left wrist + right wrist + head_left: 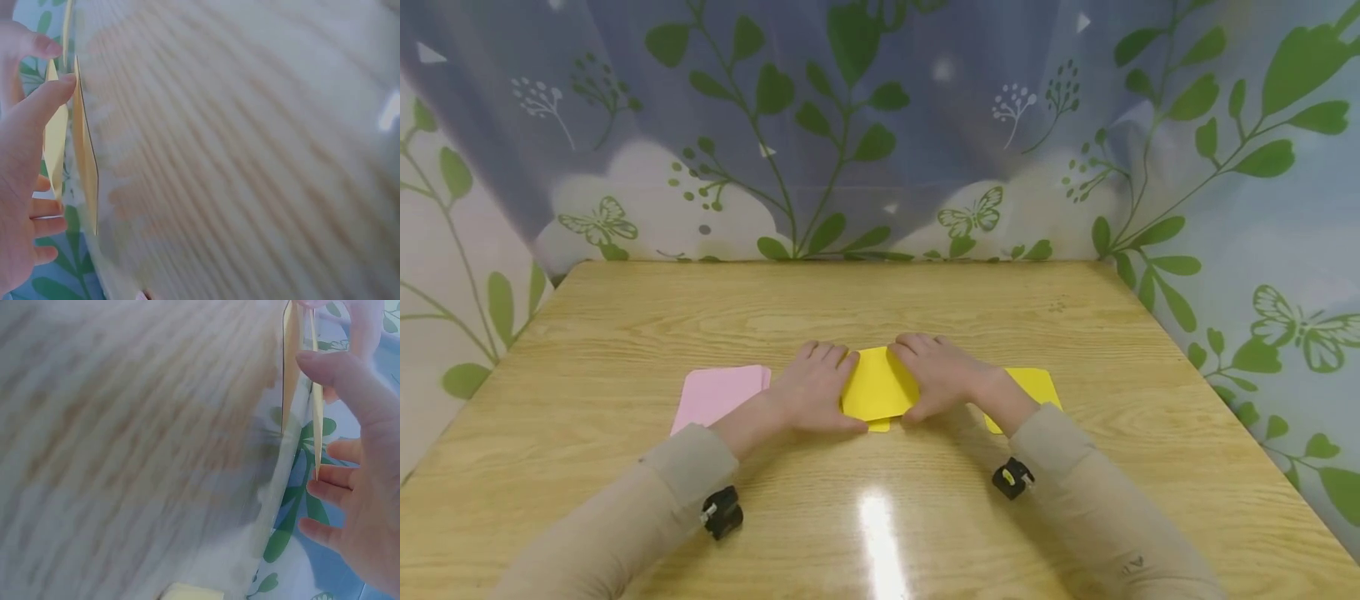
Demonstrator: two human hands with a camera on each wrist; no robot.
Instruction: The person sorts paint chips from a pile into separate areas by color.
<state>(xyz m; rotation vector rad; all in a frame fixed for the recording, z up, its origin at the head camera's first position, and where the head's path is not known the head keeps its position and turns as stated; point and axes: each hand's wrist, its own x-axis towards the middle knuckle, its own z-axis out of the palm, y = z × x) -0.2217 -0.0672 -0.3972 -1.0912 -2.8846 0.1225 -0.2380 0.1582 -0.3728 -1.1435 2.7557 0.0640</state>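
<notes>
Yellow paper [880, 385], already folded into a small flat packet, lies near the middle of a pale wooden worktop [880, 300], and every place below is given from that packet. A person's left hand [815, 389] lies on the packet's left edge and the right hand [942, 377] on its right edge, both palm down, fingers fairly straight and pointing away from the body, thumbs near the packet's near corners. Neither grip closes around the paper; the wrist views show fingers extended with a thumb tip against the paper's thin edge, and layers gaping slightly there. To do this pressing step well, it seems wise to keep both hands level, hold the layers lined up so they do not slide apart, and run firm, even pressure along the crease. Both forearms, in beige sleeves, angle inward from the near corners of the worktop to meet at the packet. Left of the packet, partly under the left wrist, lies a pink sheet [715, 396]. Right of it, partly under the right wrist, lies another yellow sheet [1037, 385].
</notes>
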